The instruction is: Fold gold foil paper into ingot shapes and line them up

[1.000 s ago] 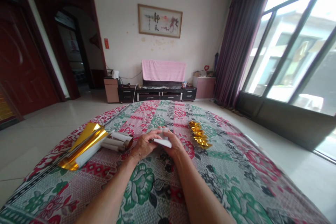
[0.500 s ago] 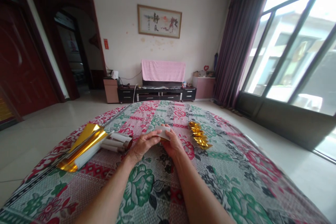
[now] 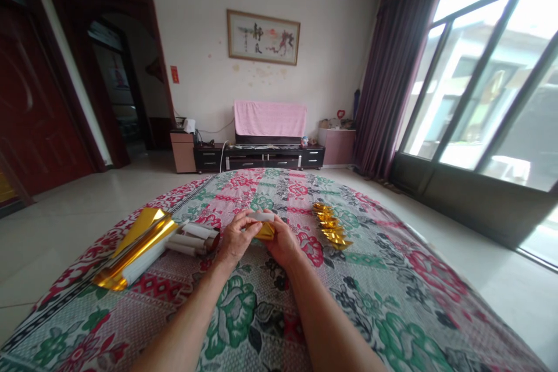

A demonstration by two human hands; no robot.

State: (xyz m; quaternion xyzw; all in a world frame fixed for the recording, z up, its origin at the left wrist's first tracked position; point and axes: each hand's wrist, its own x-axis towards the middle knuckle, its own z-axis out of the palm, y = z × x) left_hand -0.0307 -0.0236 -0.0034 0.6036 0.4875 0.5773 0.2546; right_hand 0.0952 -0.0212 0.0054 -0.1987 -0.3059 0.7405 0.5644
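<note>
At the middle of the flower-patterned cloth-covered table (image 3: 361, 308), the left hand (image 3: 238, 239) and right hand (image 3: 283, 243) pinch a folded gold-and-white foil paper piece (image 3: 265, 231) between them, left of the row of shiny gold folded-foil shapes (image 3: 331, 225).

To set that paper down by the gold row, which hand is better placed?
Probably the right hand: it is nearer the row of gold pieces and grips the paper. The left hand also holds the paper, but lies farther off, toward the gold sheets.

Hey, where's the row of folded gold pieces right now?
In the head view, the folded gold pieces lie on the flowered cloth, to the right of the right hand.
</note>
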